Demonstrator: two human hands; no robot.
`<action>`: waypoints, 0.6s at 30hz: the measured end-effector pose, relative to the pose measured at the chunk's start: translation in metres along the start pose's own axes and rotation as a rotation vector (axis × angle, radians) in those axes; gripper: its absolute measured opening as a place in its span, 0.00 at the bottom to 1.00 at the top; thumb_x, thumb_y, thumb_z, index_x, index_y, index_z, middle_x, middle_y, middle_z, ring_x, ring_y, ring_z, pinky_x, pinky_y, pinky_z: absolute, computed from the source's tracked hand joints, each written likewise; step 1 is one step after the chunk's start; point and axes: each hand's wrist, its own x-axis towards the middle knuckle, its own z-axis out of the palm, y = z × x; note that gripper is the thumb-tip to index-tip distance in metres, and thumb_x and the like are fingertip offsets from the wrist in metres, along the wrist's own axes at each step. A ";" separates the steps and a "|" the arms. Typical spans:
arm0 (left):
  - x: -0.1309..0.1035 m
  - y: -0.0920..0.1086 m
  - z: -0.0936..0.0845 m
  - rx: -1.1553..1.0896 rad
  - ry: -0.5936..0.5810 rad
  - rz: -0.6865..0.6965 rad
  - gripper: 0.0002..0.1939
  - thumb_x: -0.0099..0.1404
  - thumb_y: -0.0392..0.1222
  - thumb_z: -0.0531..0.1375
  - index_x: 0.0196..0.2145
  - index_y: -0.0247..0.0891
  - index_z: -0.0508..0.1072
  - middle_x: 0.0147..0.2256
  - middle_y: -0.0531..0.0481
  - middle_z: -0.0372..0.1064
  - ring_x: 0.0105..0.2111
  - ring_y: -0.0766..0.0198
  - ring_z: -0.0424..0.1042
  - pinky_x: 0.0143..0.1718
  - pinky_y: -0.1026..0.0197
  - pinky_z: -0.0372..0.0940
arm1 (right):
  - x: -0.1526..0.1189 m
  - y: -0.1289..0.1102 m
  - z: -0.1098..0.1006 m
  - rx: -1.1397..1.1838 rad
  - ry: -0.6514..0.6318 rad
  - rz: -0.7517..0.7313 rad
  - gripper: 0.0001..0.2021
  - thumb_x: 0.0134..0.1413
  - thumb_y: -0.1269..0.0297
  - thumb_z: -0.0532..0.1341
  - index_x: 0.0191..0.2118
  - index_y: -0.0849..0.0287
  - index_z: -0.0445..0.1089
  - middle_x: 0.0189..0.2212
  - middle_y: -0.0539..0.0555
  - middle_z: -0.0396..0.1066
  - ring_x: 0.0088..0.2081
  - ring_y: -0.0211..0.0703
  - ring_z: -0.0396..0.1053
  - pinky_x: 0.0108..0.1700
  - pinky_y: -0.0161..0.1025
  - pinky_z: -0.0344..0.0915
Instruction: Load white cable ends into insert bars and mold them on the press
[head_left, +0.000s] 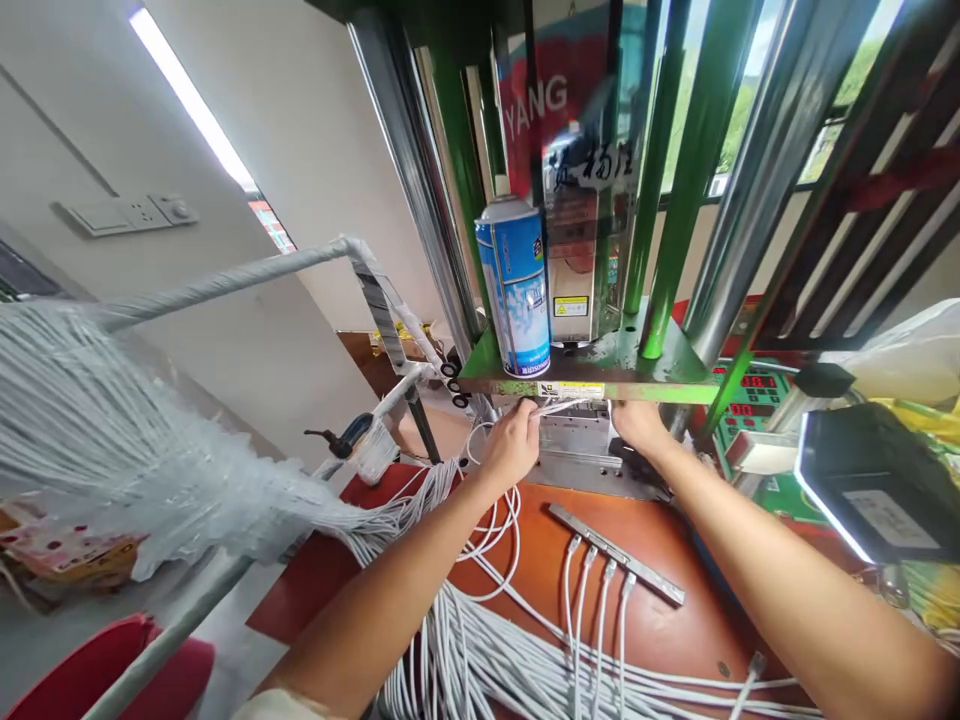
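My left hand (pixel 513 442) is closed on thin white cables (pixel 562 405) just under the front edge of the green machine plate (pixel 600 380). The cables run from its fingertips toward the metal mould (pixel 574 437) beneath the plate. My right hand (pixel 640 424) reaches in at the mould's right side; its fingers are hidden by the plate and the wrist. In front of the mould, a metal bar (pixel 619 555) lies on the red-brown table, with several white cables plugged along its near side.
A blue spray can (pixel 516 285) stands on the green plate. A large bundle of white cables (pixel 480 650) covers the table front and hangs over a wrapped rail (pixel 232 280) at left. A black lamp-like box (pixel 874 490) and digital display panel (pixel 754 400) are at right.
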 end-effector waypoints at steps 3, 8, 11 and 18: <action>-0.018 0.014 -0.025 -0.004 -0.072 0.106 0.06 0.76 0.39 0.53 0.40 0.41 0.69 0.32 0.50 0.77 0.32 0.57 0.78 0.32 0.60 0.64 | -0.041 0.001 -0.007 0.036 0.046 -0.002 0.12 0.71 0.57 0.58 0.49 0.61 0.69 0.44 0.55 0.71 0.44 0.44 0.71 0.47 0.45 0.71; -0.092 0.067 -0.066 0.069 -0.143 0.260 0.13 0.73 0.33 0.47 0.31 0.40 0.65 0.19 0.52 0.65 0.17 0.59 0.67 0.21 0.58 0.50 | -0.114 -0.012 -0.021 0.056 0.072 -0.009 0.11 0.72 0.57 0.48 0.43 0.57 0.62 0.39 0.59 0.67 0.41 0.51 0.67 0.43 0.46 0.65; -0.138 0.095 -0.092 -0.033 -0.113 0.441 0.07 0.63 0.31 0.50 0.31 0.41 0.62 0.20 0.53 0.61 0.16 0.60 0.61 0.20 0.56 0.47 | -0.142 -0.014 -0.026 0.040 0.058 0.050 0.11 0.70 0.57 0.48 0.38 0.56 0.61 0.37 0.59 0.64 0.39 0.53 0.64 0.40 0.47 0.62; -0.148 0.065 -0.140 -0.103 -0.151 0.637 0.08 0.64 0.29 0.49 0.38 0.39 0.63 0.27 0.52 0.63 0.23 0.61 0.61 0.26 0.57 0.54 | -0.175 -0.003 -0.049 0.217 -0.173 0.068 0.16 0.66 0.52 0.53 0.30 0.56 0.63 0.34 0.60 0.66 0.43 0.56 0.63 0.48 0.53 0.60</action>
